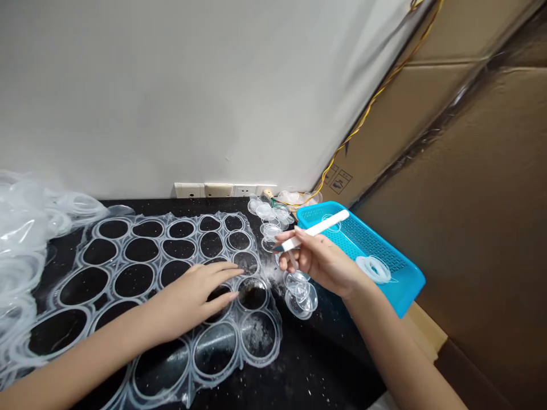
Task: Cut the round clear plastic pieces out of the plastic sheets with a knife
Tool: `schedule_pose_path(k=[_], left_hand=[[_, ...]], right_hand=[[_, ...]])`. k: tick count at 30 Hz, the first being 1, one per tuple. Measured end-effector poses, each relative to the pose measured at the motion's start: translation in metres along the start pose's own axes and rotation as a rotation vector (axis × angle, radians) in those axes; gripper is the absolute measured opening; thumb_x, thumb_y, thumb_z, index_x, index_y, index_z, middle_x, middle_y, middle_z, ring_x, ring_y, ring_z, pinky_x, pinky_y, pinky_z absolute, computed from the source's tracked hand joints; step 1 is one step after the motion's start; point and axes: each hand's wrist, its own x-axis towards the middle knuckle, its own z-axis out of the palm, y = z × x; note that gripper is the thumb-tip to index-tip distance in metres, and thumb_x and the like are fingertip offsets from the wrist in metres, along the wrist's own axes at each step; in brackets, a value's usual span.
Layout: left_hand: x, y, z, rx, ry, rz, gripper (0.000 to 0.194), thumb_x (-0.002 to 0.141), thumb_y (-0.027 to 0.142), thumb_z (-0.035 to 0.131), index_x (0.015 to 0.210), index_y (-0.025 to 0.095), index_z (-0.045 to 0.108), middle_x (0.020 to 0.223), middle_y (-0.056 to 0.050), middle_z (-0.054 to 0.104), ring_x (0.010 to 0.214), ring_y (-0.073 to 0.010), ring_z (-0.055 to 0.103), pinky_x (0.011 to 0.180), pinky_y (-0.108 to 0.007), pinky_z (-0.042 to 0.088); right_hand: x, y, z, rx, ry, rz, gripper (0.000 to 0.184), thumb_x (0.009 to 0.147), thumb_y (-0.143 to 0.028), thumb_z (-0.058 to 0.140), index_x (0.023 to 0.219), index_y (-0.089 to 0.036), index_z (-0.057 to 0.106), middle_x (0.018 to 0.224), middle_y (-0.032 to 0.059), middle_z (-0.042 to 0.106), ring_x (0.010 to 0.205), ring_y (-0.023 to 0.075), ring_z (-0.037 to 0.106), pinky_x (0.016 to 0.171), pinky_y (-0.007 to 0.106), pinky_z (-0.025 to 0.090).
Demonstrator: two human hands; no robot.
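Right of centre, the right hand (pixel 320 259) gripped a probable knife (pixel 321 228), slanting down-left toward the ringed sheet (pixel 198 245) beneath the outspread left hand (pixel 199 290).

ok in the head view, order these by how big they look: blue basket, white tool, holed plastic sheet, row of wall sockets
1. Holed plastic sheet, by far
2. Blue basket
3. Row of wall sockets
4. White tool, partly covered by fingers
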Motion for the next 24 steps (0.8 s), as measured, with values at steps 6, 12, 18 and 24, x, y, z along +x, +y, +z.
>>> schedule_pose_path(k=[6,12,18,24], left_hand=[[-0.014,0.04,0.026,-0.475,-0.078,0.085,0.057,0.079,0.052,0.055,0.128,0.025,0.044,0.129,-0.006,0.051,0.114,-0.0209,0.049,0.096,-0.036,0.039],[-0.034,0.059,0.056,-0.731,-0.149,0.077,0.035,0.079,0.049,0.055,0.083,0.015,0.062,0.092,-0.004,0.064,0.09,-0.0168,0.056,0.086,-0.031,0.041],[-0.039,0.06,0.077,-0.792,-0.082,-0.006,0.035,0.078,0.048,0.056,0.09,0.017,0.062,0.1,-0.004,0.061,0.094,-0.0175,0.054,0.079,-0.029,0.042],[-0.061,0.047,0.067,-0.739,-0.066,-0.084,0.034,0.079,0.046,0.057,0.103,0.022,0.059,0.105,-0.003,0.062,0.101,-0.0202,0.056,0.084,-0.033,0.043]], right_hand=[[-0.035,0.015,0.029,0.035,-0.205,0.101,0.033,0.084,-0.044,0.056,0.09,-0.014,0.069,0.065,0.0044,0.066,0.057,0.0085,0.06,0.052,0.019,0.044],[-0.082,0.037,0.037,0.055,-0.132,0.103,0.031,0.082,-0.043,0.06,0.086,-0.013,0.068,0.068,0.0046,0.066,0.061,0.0093,0.061,0.058,0.02,0.043],[-0.109,0.046,0.033,0.207,0.111,-0.02,0.032,0.076,-0.046,0.066,0.086,-0.016,0.068,0.058,-0.0001,0.058,0.057,0.0085,0.057,0.056,0.019,0.04],[-0.119,0.038,0.012,0.228,0.132,0.063,0.034,0.069,-0.048,0.071,0.074,-0.015,0.071,0.058,0.0001,0.055,0.053,0.0077,0.054,0.053,0.019,0.039]])
